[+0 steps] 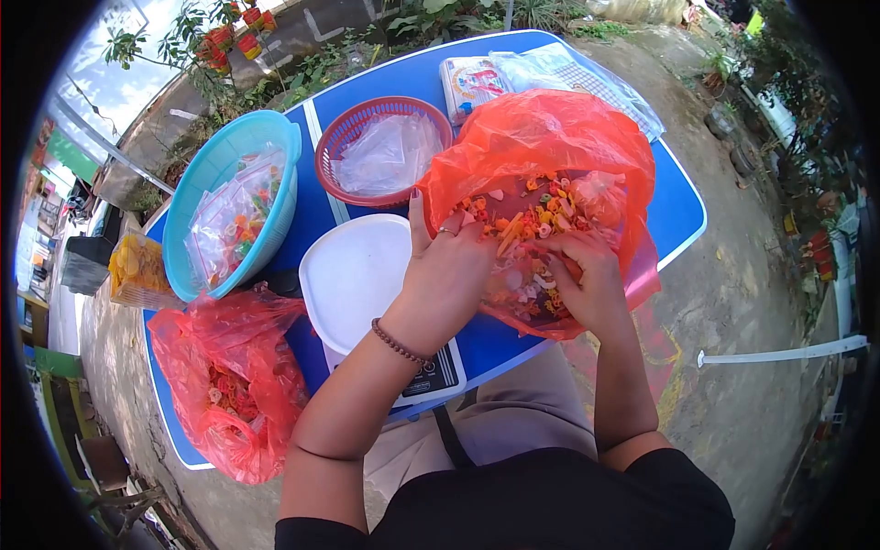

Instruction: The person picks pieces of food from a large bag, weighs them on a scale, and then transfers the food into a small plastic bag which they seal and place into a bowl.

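A large red plastic bag (541, 128) lies wide open on the table, with small orange, yellow, green and pink pieces (550, 206) inside, some ring-shaped and some like sticks. My left hand (449, 270) reaches into the bag's mouth from the left, its outer finger stretched along the rim and its other fingers bent among the pieces. From the right, my right hand (587, 275) is in the bag too, fingers curled and thumb drawn in. What either set of fingertips grips is hidden. Beside my left forearm stands a digital scale (445, 378) with a white tray (353, 275) on top.
A turquoise basin (286, 151) holds filled clear packets (240, 220). Behind the scale, a dark red basket (353, 115) contains clear plastic bags (390, 156). Another red bag (229, 367) sits front left. Packaging (472, 82) lies at the back of the blue table (674, 215).
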The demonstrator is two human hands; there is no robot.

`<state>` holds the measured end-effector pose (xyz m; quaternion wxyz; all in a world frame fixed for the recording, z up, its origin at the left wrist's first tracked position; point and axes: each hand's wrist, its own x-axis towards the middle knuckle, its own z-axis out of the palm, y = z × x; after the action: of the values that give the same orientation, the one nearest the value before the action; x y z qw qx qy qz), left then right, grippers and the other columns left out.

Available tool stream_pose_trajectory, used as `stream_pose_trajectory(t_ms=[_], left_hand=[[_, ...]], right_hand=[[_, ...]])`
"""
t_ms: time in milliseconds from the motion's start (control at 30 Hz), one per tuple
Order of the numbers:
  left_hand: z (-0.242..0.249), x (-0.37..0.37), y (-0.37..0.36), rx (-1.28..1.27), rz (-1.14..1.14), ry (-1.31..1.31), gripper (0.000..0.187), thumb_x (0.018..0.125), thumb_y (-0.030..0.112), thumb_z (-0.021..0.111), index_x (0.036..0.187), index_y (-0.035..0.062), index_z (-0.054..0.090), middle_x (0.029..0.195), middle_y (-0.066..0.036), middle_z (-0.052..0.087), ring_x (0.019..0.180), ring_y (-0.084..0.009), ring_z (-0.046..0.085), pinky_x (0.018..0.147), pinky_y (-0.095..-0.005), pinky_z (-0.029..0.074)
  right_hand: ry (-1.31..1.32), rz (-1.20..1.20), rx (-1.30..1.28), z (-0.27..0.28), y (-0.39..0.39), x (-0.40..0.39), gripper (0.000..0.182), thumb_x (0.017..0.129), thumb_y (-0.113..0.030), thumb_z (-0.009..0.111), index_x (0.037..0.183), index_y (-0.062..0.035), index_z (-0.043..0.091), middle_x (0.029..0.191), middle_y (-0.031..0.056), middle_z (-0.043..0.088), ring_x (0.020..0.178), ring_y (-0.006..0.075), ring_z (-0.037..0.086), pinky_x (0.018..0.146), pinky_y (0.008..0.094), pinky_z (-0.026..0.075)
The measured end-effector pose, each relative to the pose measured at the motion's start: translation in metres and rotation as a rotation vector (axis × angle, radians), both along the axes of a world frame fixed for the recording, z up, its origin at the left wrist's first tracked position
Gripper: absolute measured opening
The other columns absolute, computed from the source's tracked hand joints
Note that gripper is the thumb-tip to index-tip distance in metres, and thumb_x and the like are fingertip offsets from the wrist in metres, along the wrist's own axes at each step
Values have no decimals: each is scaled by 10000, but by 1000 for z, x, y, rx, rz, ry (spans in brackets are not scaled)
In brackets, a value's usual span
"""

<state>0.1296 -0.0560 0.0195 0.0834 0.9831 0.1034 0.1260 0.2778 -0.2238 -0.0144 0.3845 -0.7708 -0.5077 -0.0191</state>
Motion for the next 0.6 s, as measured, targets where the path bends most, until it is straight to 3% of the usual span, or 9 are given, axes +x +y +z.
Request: stream_pose_trajectory(t_ms=[200,300,500,600], left_hand=[[-6,1,-3,29,-29,-17,126,892,208,690,899,96,747,1151,-100,699,1242,-285,603,1176,-721,48],[-1,2,-5,-5,-29,67,138,890,227,703,896,95,745,1167,-92,699,1243,-276,602,1178,-720,41],[12,1,-1,-68,-51,39,39,869,79,692,885,85,727,1013,-123,731,1160,-311,645,1168,-712,65],[5,4,7,-225,-102,-37,68,869,41,672,902,75,721,925,-128,733,1093,-328,668,1152,-707,90]], right_hand=[[366,-112,56,9,-2,-8,265,885,80,643,1115,-11,737,1048,121,727,936,248,724,794,350,566],[422,-77,193,1,-2,-7,265,899,111,610,1108,3,732,1066,121,727,915,199,736,806,312,580],[425,-41,165,-9,-7,-2,296,898,137,590,1135,9,713,1065,120,717,958,175,726,863,293,580],[626,-37,216,-1,-6,-10,266,908,137,580,1115,34,712,1066,111,704,979,163,716,882,296,581]])
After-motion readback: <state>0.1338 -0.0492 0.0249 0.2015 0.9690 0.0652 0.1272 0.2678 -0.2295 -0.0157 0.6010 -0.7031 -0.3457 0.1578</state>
